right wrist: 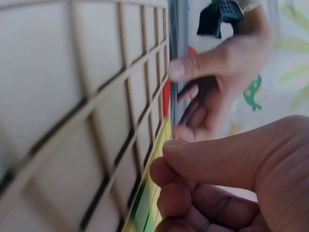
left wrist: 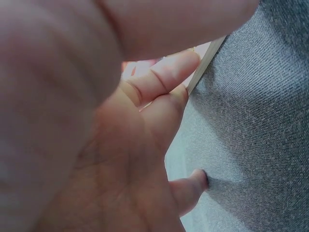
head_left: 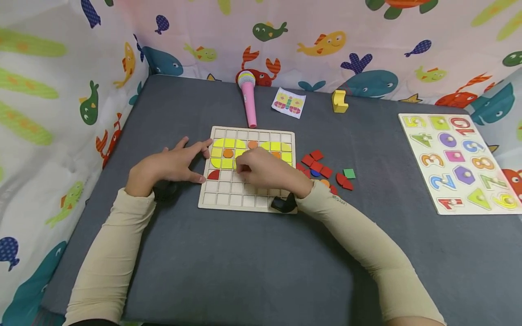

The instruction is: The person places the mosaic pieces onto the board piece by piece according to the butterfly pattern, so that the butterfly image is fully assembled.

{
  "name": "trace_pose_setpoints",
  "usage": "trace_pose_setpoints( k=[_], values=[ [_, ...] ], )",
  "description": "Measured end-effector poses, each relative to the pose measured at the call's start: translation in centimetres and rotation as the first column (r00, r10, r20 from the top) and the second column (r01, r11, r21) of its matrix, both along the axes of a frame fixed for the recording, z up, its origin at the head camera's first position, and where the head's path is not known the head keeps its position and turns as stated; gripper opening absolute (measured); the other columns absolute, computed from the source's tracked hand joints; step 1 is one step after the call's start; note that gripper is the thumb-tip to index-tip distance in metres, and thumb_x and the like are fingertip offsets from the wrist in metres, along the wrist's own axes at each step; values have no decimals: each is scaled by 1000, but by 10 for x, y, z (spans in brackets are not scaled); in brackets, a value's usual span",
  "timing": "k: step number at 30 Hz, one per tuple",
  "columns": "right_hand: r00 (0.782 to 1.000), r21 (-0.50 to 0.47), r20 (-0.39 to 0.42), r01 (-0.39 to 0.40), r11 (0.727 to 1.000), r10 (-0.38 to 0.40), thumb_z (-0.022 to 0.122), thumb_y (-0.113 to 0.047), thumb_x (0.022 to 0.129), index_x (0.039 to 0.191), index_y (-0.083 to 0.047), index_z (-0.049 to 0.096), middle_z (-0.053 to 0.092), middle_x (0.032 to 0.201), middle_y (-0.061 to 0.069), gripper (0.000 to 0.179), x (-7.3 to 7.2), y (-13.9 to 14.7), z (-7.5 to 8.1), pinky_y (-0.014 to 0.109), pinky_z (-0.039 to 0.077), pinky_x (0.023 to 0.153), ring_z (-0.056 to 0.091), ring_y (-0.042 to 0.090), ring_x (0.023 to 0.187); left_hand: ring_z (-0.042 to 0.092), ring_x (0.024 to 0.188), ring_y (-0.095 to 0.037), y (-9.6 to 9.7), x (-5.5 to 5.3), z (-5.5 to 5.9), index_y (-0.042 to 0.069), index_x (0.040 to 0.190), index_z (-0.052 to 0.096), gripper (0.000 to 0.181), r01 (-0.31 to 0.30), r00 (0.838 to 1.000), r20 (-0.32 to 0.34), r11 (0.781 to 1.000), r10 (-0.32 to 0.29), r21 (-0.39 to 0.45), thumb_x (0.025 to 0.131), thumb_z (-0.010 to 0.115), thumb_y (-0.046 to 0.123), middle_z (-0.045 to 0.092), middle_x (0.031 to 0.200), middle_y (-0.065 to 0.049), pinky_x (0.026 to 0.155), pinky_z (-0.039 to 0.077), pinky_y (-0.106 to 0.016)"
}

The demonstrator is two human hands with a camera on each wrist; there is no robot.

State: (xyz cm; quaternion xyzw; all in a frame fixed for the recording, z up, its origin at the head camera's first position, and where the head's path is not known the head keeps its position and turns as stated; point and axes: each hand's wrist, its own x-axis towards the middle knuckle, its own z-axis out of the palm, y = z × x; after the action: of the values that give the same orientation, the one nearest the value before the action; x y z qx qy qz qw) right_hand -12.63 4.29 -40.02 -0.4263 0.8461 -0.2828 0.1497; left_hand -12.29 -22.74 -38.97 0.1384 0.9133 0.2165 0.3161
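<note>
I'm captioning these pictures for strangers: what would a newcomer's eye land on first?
Probably the wooden grid board mid-table, its yellow tiles bright in the upper rows, with the person's left grip at its left edge and right grip over it. Next would come the pink microphone lying just beyond the board, then the colourful number puzzle at the far right.

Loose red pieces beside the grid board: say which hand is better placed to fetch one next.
The right hand, probably: the loose red pieces lie right of the grid board, closer to this hand. The left hand is at the board's opposite edge and would have to reach across.
</note>
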Motion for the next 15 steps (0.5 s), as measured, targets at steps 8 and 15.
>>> trace_pose_setpoints(
  k=[8,15],
  values=[
    [990,-44,11,142,989,-141,73,0,97,95,-5,78,68,85,1,7,-4,56,1,35,52,75,60,19,79,-10,158,-56,-1,1,-1,16,172,15,109,11,1000,-5,1000,-11,7,92,88,30,18,175,-22,113,-2,-85],
    [962,-46,-24,271,962,-272,73,-2,99,108,-2,79,73,97,6,10,-10,107,6,38,53,75,62,21,84,-10,158,-56,0,2,-1,16,170,18,104,6,1000,-4,1000,-6,8,93,87,30,17,176,-22,113,-2,-85]
  ],
)
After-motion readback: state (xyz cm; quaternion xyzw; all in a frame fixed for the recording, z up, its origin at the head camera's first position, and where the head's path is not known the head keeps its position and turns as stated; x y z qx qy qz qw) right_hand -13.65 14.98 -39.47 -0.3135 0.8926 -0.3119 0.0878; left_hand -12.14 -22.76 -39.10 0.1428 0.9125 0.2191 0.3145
